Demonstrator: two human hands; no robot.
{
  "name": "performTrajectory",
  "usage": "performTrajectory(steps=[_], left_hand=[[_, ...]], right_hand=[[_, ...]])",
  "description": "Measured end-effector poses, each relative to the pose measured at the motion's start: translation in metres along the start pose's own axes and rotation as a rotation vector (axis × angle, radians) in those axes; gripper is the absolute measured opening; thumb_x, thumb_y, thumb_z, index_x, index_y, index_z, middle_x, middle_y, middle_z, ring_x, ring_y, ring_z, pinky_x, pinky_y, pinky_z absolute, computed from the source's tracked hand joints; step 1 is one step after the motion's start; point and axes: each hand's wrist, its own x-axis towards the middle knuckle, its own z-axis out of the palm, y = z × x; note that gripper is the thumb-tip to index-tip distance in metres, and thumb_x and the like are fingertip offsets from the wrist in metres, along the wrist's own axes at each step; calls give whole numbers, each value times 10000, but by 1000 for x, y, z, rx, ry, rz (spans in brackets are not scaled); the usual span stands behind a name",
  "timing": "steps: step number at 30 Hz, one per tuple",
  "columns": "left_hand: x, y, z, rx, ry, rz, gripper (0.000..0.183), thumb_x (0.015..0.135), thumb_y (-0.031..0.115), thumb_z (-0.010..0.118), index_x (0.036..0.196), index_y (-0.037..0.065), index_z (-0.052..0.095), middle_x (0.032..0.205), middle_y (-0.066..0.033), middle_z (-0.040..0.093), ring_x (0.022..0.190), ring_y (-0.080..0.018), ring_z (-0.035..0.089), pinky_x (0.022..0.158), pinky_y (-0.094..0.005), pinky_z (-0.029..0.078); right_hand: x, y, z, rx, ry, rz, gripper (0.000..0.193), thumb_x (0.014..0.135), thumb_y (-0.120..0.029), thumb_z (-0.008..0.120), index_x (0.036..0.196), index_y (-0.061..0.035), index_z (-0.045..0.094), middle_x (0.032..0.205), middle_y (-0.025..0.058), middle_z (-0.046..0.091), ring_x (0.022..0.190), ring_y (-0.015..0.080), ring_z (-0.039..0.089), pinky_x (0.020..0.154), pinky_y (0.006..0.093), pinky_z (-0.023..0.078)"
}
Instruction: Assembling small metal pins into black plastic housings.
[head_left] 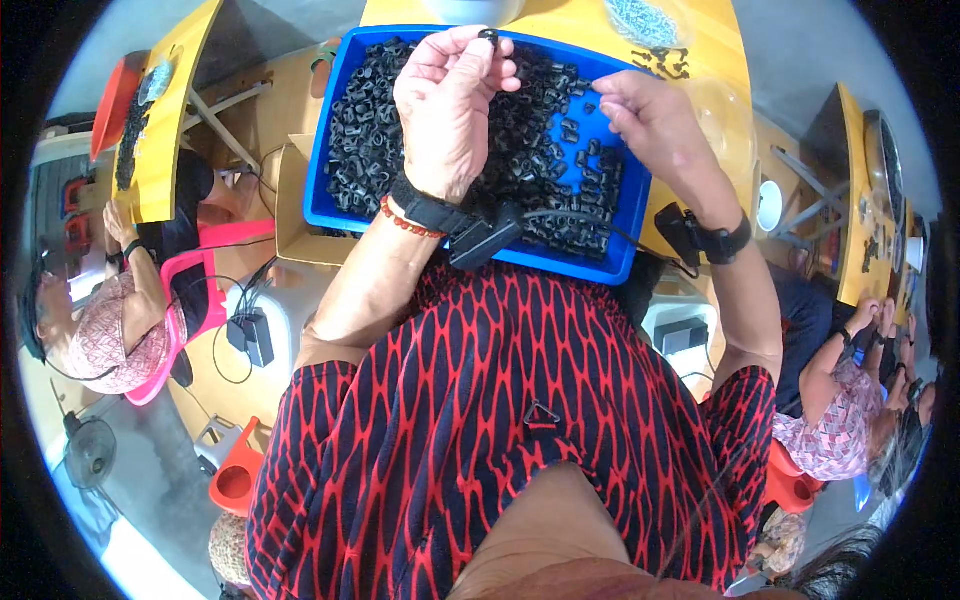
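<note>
My left hand (445, 110) is raised over the far middle of a blue tray (637, 215), palm side up. Between its thumb and fingers it pinches a small black plastic part (489, 36). Over the tray's right edge is my right hand (650, 125), its thumb and fingertips pressed together; whatever they hold, if anything, is too small to make out. Loose black plastic parts (370, 140) fill the tray's left and middle, with fewer at the right, where blue bottom shows. Both wrists wear black straps with small black boxes.
The tray's far part rests on a yellow table (715, 30). Small light-blue pieces (645, 22) in a clear container and scattered black parts lie beyond it. A cardboard box (292, 205) stands left of the tray. Other people sit at yellow tables on both sides.
</note>
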Motion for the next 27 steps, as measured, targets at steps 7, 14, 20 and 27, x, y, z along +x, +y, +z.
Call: performTrajectory(steps=[7, 14, 20, 27], left_hand=[[0, -11, 2, -68, -31, -50, 143, 922, 45, 630, 1047, -12, 590, 922, -146, 688, 745, -174, 672, 668, -299, 583], [-7, -10, 4, -15, -48, -230, 210, 910, 56, 658, 1099, -26, 614, 928, -133, 701, 745, -152, 679, 686, -270, 585], [-9, -12, 1, -9, -76, -290, 187, 919, 55, 640, 1089, -20, 627, 957, -134, 699, 779, -158, 678, 717, -284, 581], [-11, -13, -1, 22, -104, -352, 175, 922, 52, 632, 1081, -20, 642, 937, -108, 693, 774, -149, 657, 711, -278, 558]], right_hand=[[18, 11, 5, -360, -228, -110, 78, 834, -44, 601, 873, 23, 606, 842, 242, 629, 822, 418, 616, 718, 478, 499], [18, 7, 12, -527, -325, -123, 90, 831, -81, 599, 805, 5, 600, 811, 204, 602, 830, 374, 615, 727, 459, 494], [15, 3, 11, -434, -285, -166, 76, 802, -57, 621, 782, 7, 588, 793, 201, 597, 825, 388, 604, 737, 454, 496], [16, -23, -4, 409, -86, 268, 123, 873, -62, 669, 965, 19, 675, 816, 77, 691, 704, 156, 666, 623, 276, 533]])
